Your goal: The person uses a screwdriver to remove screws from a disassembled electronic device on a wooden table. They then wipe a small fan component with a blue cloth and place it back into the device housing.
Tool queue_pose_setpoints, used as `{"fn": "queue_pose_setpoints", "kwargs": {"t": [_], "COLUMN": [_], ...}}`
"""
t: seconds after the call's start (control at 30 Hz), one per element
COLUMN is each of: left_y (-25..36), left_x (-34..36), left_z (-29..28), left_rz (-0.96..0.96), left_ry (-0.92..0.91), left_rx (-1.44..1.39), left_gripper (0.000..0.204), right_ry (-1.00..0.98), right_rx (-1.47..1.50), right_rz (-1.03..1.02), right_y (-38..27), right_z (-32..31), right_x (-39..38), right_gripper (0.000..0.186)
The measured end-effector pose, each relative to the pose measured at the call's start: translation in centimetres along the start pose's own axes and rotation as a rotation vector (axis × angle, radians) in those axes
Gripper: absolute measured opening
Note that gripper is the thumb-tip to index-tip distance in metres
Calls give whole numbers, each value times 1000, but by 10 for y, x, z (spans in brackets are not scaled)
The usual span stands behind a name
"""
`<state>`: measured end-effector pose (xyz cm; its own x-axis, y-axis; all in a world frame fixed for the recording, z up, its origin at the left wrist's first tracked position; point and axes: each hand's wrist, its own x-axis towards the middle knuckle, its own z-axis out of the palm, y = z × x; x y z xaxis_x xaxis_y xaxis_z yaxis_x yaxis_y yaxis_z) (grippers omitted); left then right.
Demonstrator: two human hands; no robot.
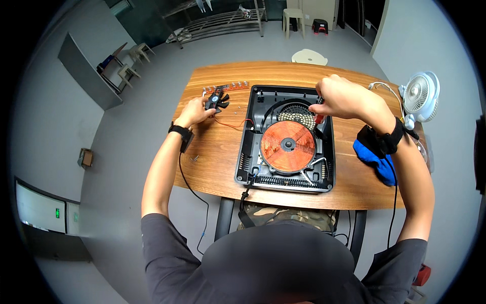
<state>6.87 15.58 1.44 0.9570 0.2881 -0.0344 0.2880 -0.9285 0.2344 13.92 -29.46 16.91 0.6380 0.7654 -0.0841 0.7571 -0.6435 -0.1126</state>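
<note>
An opened induction cooker base, a black tray-like housing, lies on the wooden table in front of me. Its round copper coil sits in the nearer half, with a black grille behind it. My left hand grips the edge of a small black cooling fan left of the housing. From the fan, red and black wires run into the housing. Over the housing's far right part, my right hand is closed around a red-and-black screwdriver, held upright. Its tip is hidden from view.
Behind the fan lies a narrow strip with several metal knobs. Loose screws lie at the table's left. A blue cloth and a white desk fan are on the right. A cable hangs from each wrist band.
</note>
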Motion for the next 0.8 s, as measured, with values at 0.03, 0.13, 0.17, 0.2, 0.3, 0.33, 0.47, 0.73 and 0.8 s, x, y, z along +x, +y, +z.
{"fn": "queue_pose_setpoints", "kwargs": {"t": [0.03,0.13,0.17,0.2,0.3,0.33,0.47,0.73,0.8], "left_y": [4,8,7,8,-9,-8,-7,-16,-21], "left_x": [5,15,16,17,25,24,18,17,18], "left_z": [6,21,24,27,29,29,17,7,8], "left_rz": [-8,-7,-15,-20,30,21,-3,-6,-15], "left_ry": [-9,-7,17,36,28,51,34,36,28], "left_rx": [5,139,134,129,71,57,18,35,41], "left_gripper": [69,82,79,76,70,63,52,47,48], "right_ry": [9,-11,-8,-12,-18,-15,-48,23,-6], "right_rx": [2,17,-2,3,8,2,39,8,-7], "right_rz": [1,19,9,16,31,33,45,0,30], "right_y": [1,-4,-4,-4,-3,-3,-6,2,-2], "right_z": [2,-4,-4,-4,-3,-2,-6,2,-2], "right_x": [1,-3,-3,-3,-2,-2,-1,1,0], "right_gripper": [45,47,47,47,47,47,46,44,46]}}
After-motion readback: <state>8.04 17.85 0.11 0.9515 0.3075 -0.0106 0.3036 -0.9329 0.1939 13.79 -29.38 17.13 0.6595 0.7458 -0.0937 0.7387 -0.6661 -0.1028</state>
